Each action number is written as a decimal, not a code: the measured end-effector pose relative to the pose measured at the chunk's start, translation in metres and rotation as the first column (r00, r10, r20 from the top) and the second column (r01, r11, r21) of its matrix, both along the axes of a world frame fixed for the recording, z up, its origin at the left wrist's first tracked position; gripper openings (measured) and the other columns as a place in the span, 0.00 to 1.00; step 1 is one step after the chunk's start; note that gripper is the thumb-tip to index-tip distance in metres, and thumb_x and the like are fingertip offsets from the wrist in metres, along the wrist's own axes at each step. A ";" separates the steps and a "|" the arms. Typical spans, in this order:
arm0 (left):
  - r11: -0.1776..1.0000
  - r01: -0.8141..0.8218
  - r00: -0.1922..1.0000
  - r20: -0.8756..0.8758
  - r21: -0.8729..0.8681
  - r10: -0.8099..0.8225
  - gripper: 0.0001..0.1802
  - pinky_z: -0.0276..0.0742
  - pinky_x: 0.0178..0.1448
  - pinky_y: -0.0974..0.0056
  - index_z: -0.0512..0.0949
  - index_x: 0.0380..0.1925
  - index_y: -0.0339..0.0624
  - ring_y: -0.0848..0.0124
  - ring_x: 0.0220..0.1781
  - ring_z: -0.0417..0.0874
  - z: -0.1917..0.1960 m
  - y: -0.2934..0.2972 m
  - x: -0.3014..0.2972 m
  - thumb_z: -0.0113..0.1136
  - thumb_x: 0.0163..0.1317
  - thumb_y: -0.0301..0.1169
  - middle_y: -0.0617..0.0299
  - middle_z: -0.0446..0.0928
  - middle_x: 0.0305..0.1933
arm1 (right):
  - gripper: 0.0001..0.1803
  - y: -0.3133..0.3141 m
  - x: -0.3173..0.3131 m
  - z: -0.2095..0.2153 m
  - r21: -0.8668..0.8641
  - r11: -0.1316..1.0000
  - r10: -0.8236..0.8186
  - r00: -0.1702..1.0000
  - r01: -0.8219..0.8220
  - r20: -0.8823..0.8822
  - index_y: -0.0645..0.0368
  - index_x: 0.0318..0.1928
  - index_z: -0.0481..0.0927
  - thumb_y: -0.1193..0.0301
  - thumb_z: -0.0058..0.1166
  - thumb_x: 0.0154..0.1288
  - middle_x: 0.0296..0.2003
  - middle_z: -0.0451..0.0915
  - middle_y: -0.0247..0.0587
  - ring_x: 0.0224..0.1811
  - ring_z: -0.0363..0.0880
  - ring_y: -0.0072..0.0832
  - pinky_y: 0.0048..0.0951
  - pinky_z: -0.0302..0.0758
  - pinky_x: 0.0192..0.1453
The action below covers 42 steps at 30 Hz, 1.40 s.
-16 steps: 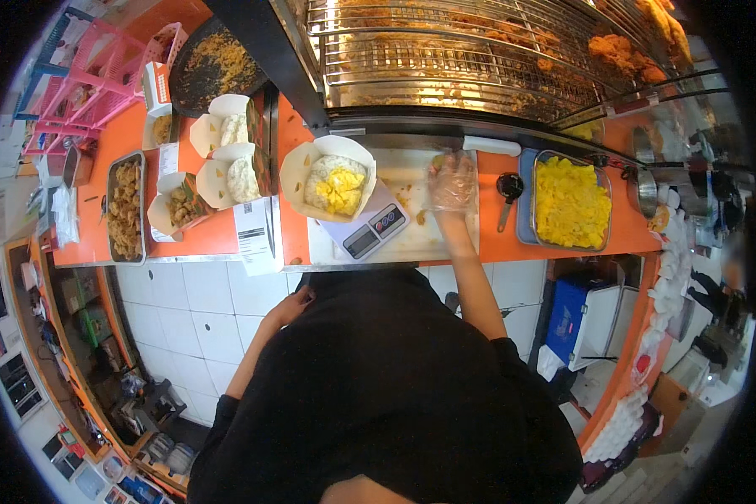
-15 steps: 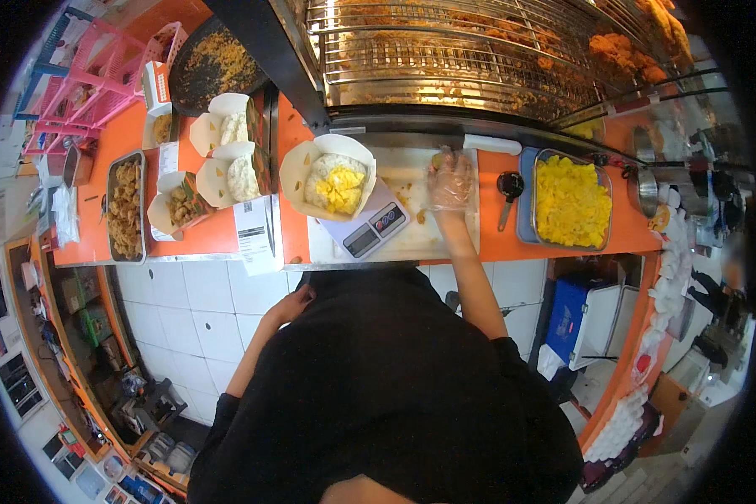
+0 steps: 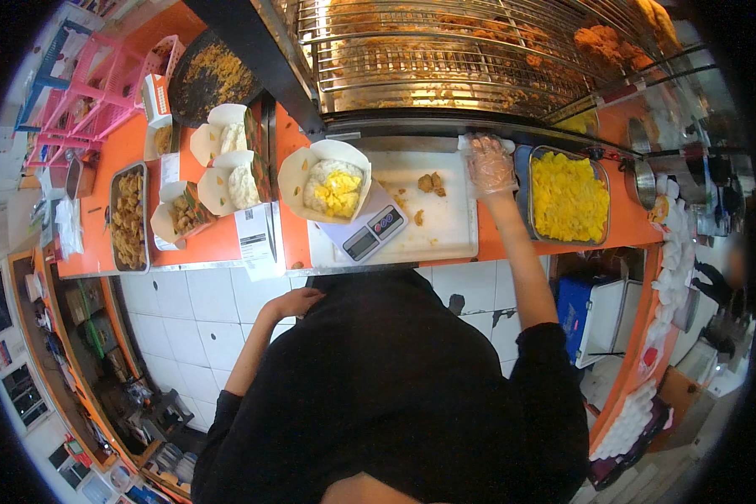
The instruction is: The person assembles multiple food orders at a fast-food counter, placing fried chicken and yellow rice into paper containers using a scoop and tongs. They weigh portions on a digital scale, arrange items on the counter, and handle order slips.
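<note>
Clear plastic glove covers the right hand (image 3: pixel 489 164), which has shifted from the middle of the white board (image 3: pixel 445 227) toward its 2 o'clock corner since half a second ago; it now rests, fingers loosely spread and gripping nothing, at the board's far right edge, just beside the tray (image 3: pixel 568 195) of yellow food. The left hand (image 3: pixel 298 301), bare, stays below the counter edge at the person's waist, fingers curled; whether it holds anything cannot be told. The open box (image 3: pixel 323 178) of rice and yellow food sits unchanged on the scale (image 3: pixel 374 233), at 9 o'clock from the gloved hand. Fried pieces (image 3: pixel 431 181) lie on the board between box and hand. Open board surface remains at 6 to 7 o'clock of the right hand; a dark rack frame (image 3: pixel 395 130) bounds the board's far edge. The person's dark top hides the counter's near edge at centre. The fisheye rim bends and blurs the shelving at left.
</note>
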<state>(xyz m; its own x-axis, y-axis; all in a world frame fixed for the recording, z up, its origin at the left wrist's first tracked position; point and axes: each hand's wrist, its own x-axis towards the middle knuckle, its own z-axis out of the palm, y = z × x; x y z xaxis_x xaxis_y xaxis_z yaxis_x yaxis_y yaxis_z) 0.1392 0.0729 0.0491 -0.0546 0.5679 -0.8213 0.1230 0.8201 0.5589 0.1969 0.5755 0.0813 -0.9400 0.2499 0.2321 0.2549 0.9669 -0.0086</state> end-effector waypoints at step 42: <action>0.390 0.410 0.828 -0.515 0.825 0.221 0.09 0.77 0.51 0.52 0.75 0.39 0.37 0.51 0.46 0.79 0.017 0.377 0.011 0.54 0.61 0.29 0.50 0.77 0.39 | 0.16 -0.095 0.104 -0.041 -0.273 0.926 -0.192 0.949 0.260 0.250 0.40 0.54 0.79 0.63 0.50 0.66 0.35 0.85 0.50 0.35 0.86 0.45 0.52 0.79 0.36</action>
<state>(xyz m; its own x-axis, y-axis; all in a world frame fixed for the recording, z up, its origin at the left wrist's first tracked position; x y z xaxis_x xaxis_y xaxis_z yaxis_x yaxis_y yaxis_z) 0.1501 0.4497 0.0659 -0.1270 0.9436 0.3058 0.6517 -0.1530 0.7429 0.3010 0.4803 0.0403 -0.8688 0.4873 -0.0879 0.4944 0.8438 -0.2085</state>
